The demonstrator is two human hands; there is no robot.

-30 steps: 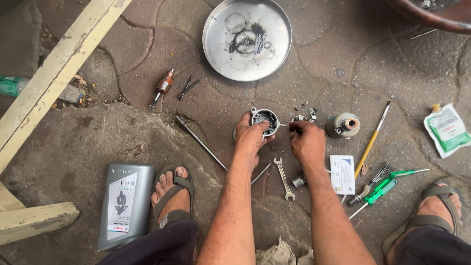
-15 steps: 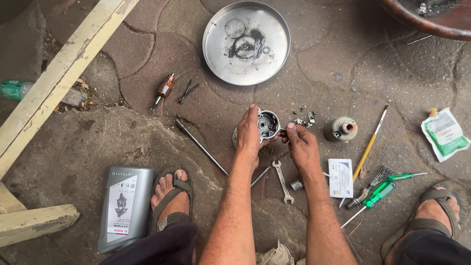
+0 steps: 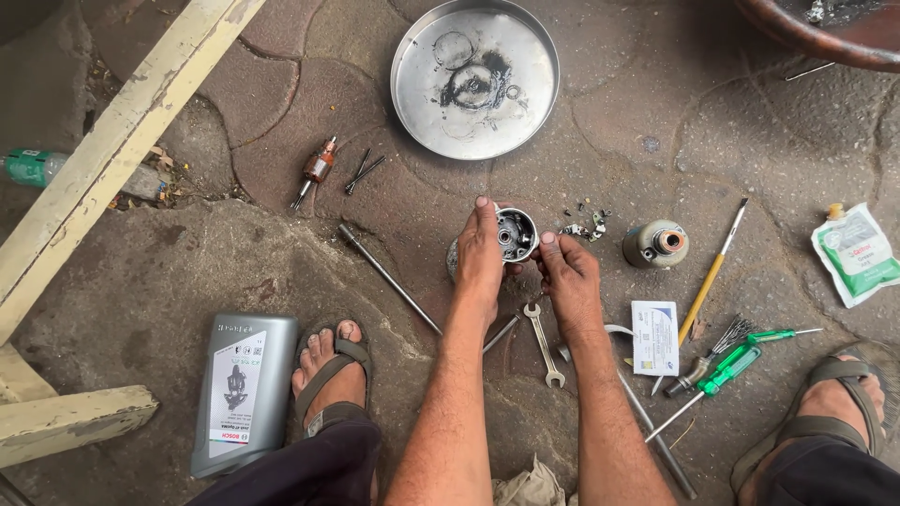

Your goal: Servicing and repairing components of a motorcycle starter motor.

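A round metal motor housing [image 3: 515, 233] stands on the stone ground, its open end facing up. My left hand [image 3: 480, 255] wraps around its left side and holds it. My right hand [image 3: 569, 278] sits just right of it, fingertips touching its lower right rim. Small loose screws and bits [image 3: 585, 225] lie to the right of the housing. A spanner [image 3: 543, 342] lies on the ground between my forearms.
A round steel tray [image 3: 412, 103] with small parts lies ahead. An armature [image 3: 316, 171], a long rod [image 3: 387, 277], a cylindrical part [image 3: 655, 244], a yellow brush [image 3: 712, 272], green screwdrivers [image 3: 731, 361], a small box [image 3: 654, 324], a grey oil can [image 3: 243, 389], a green pouch [image 3: 858, 253], wooden planks [image 3: 122, 141].
My right hand has moved from behind the housing to its lower right edge. My left hand has kept its hold while the housing turned a little.
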